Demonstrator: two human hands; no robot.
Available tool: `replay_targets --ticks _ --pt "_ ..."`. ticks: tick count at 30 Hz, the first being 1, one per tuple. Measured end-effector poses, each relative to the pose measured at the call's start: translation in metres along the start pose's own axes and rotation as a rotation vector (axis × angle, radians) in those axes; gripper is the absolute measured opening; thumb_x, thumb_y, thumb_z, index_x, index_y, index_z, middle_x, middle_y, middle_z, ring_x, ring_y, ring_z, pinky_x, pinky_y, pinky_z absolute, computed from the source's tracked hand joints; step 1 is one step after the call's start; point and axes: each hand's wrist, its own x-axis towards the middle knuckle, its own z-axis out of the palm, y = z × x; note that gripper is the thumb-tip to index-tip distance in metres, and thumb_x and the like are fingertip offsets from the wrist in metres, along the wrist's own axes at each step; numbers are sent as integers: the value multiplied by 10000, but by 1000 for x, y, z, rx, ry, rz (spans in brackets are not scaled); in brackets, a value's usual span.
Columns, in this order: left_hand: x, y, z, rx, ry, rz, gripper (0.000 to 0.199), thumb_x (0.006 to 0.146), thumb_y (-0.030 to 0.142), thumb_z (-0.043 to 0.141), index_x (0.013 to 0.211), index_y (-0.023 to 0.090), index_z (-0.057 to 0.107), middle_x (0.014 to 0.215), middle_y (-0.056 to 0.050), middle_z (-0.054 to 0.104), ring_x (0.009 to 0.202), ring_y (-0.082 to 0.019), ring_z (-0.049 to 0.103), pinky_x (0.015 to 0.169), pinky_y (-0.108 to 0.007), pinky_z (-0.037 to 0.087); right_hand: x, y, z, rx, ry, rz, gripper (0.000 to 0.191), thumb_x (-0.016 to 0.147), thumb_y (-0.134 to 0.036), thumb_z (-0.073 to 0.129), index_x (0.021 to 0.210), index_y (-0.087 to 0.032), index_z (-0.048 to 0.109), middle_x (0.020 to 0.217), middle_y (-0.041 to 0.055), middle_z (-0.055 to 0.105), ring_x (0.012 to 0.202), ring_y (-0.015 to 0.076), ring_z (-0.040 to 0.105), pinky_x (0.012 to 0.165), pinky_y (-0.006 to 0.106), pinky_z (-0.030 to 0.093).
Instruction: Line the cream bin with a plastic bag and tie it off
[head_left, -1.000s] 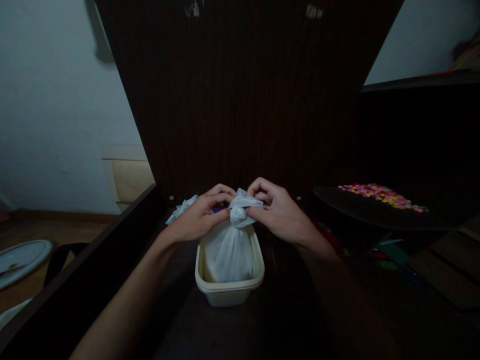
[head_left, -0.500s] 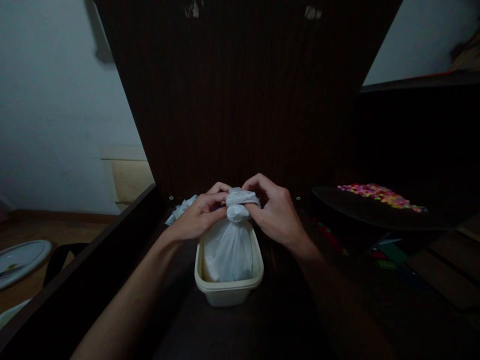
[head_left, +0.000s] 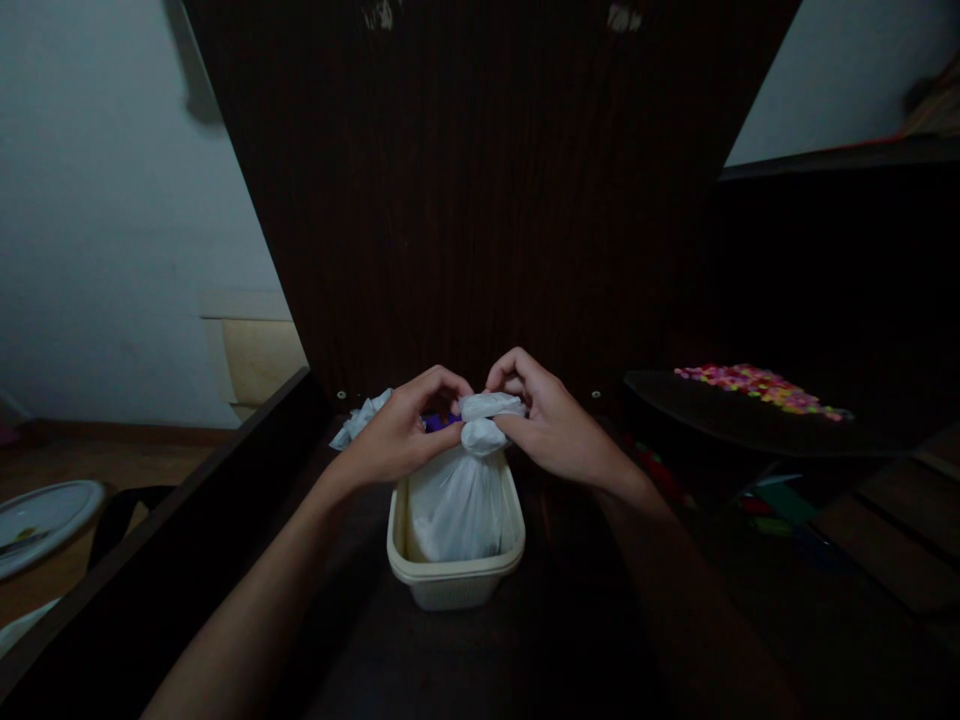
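A white plastic bag (head_left: 463, 510), gathered and knotted at its top, sits inside a cream rectangular tub (head_left: 457, 572). Both of my hands are at the bag's twisted neck. My left hand (head_left: 412, 425) pinches the left side of the knot between thumb and fingers. From the other side, my right hand (head_left: 547, 410) grips the folded upper part, its thumb under the fold. What lies inside the bag is hidden. Behind my left hand, something purple (head_left: 442, 422) shows in part.
Crumpled pale plastic (head_left: 361, 418) lies left of the tub. A dark upright panel (head_left: 480, 200) stands behind it, and a low dark side board (head_left: 187, 510) runs along the left. Colourful small pieces (head_left: 765, 388) lie on a dark shelf at right. A white plate-like item (head_left: 49, 525) is at lower left.
The knot has shifted slightly right and down. My left fingers have drawn back from the top into a more arched pinch, uncovering the purple thing behind. My right hand keeps its hold.
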Motion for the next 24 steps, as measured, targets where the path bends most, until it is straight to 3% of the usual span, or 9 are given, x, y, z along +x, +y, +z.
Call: replay_targets --ticks 5,9,13,17,20,24 --pt "0 -3 2 -65 60 -12 258 831 257 758 1017 181 596 865 -9 617 764 -140 579 703 -252 484 -1 -3 0 -18 20 21 199 740 -125 577 887 -234 499 764 -51 536 670 127 492 579 247 355" --pt "0 -6 -1 -117 35 -12 291 805 254 789 1019 180 606 871 -15 647 749 -134 577 694 -247 486 -3 -9 -2 119 -92 89 202 746 -133 575 911 -231 510 761 -49 570 666 128 525 573 240 377" --pt "0 -6 -3 -96 32 -4 203 819 269 776 943 169 650 835 -10 644 721 -128 553 679 -244 462 -3 -13 -1 263 -205 162 182 756 -173 596 911 -226 517 760 -48 589 672 129 558 582 234 397" --pt "-1 -5 -5 -97 -42 -75 233 832 354 778 937 159 705 857 -35 683 762 -162 602 708 -275 478 -2 -14 -1 304 -252 188 201 740 -167 597 931 -216 558 752 -52 587 655 125 555 564 228 386" --pt "-1 -5 -5 -172 -96 -130 270 819 365 798 963 157 703 893 -50 708 803 -182 641 743 -290 496 -2 -13 -3 277 -168 166 223 726 -149 607 936 -211 566 758 -41 623 676 133 589 582 232 417" --pt "0 -9 -2 -410 -56 -136 423 721 244 875 1040 172 607 901 -31 713 805 -153 657 749 -247 501 1 -5 -2 71 81 88 201 711 -175 671 890 -205 585 810 -15 652 677 130 603 584 242 454"
